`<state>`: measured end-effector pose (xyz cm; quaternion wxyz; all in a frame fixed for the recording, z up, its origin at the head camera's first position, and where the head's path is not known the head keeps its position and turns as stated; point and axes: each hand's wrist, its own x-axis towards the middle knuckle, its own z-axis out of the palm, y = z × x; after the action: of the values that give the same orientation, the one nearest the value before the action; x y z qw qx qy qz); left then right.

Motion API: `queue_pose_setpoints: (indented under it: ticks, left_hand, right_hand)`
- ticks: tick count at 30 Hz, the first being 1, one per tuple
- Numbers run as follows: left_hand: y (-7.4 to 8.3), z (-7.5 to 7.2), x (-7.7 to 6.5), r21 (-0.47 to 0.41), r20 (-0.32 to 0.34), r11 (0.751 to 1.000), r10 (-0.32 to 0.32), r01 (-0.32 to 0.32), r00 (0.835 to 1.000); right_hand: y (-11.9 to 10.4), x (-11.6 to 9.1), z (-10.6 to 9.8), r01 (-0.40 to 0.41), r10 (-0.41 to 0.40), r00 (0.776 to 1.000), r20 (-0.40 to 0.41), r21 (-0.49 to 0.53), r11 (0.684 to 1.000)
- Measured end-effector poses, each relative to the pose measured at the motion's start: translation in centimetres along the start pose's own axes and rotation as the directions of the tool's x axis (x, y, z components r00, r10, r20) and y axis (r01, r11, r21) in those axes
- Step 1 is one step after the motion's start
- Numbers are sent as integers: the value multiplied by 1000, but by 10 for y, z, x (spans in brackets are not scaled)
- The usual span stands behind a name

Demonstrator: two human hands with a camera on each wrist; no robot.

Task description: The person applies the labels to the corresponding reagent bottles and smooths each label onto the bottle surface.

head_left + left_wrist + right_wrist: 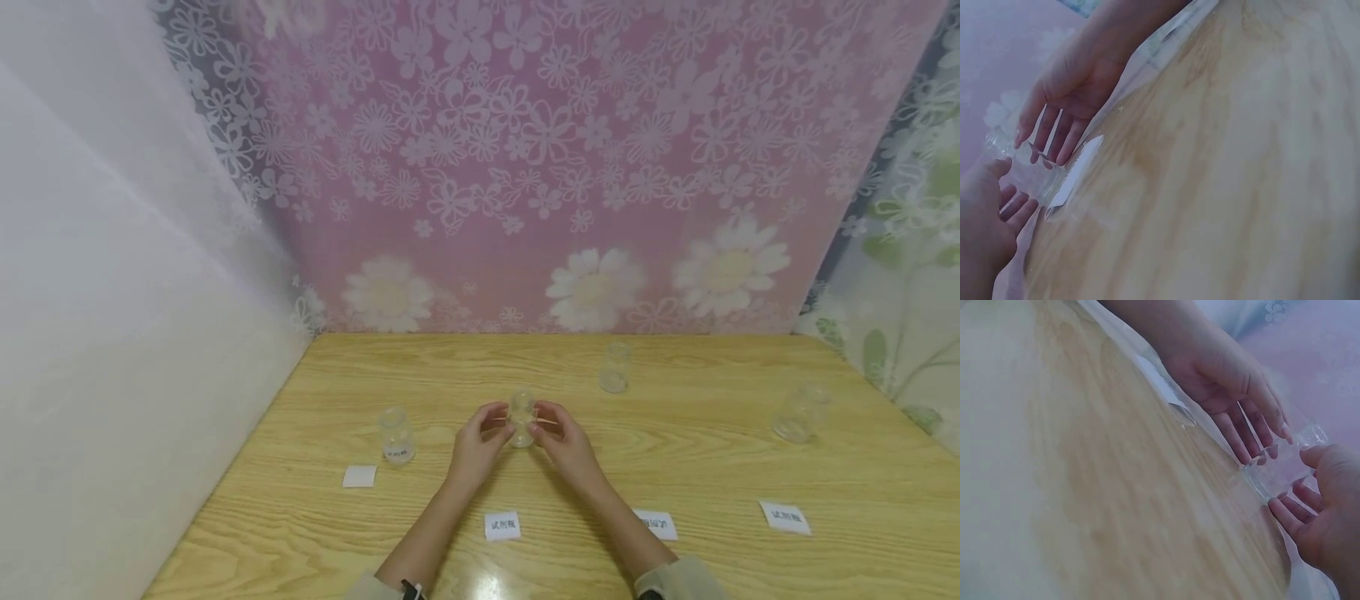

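A clear glass reagent bottle [522,408] stands upright on the table between my two hands. My left hand [474,450] holds it from the left, thumb on the near side and fingers curving round the far side. From the right, my right hand [572,454] grips it in the same way. Both wrist views show the thumbs and fingertips at the see-through wall of the bottle [1282,472]. In front of it, between my forearms, lies a white label card [502,526] with dark printed characters.
To the left stands another clear bottle [397,437] bearing a printed label, with a blank white card [360,476] before it. More bottles stand at the back [614,375] and far right [801,417]. Two printed cards [785,517] lie front right, one partly behind my right forearm.
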<state>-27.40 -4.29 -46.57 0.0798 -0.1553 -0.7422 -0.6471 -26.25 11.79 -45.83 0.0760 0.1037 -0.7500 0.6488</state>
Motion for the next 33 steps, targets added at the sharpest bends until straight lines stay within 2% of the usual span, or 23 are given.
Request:
queue_pose_setpoints:
  ticks: [4, 10, 18, 25, 28, 33]
  left_hand:
    - [0, -1, -1, 14, -4, 1000, -23, 24, 1000]
    - [2, -6, -6, 22, -10, 1000, -9, 9, 1000]
    - [7, -15, -14, 2, -13, 1000, 4, -4, 1000]
    - [34, -24, -27, -15, -9, 1000, 0, 0, 1000]
    - [26, -28, -28, -8, -8, 1000, 3, -3, 1000]
    - [18, -33, -29, -21, -5, 1000, 4, -4, 1000]
  right_hand:
    - [-2, -2, 2, -1, 1, 1000, -7, 0, 1000]
    - [-3, -5, 8, -12, 12, 1000, -15, 3, 1000]
    - [-5, -9, 16, 15, -15, 1000, 2, 31, 999]
    - [-28, -20, 24, 5, -7, 1000, 28, 39, 999]
    - [-30, -23, 27, 29, -30, 999, 37, 14, 999]
    - [-15, -21, 33, 50, -50, 998, 31, 0, 999]
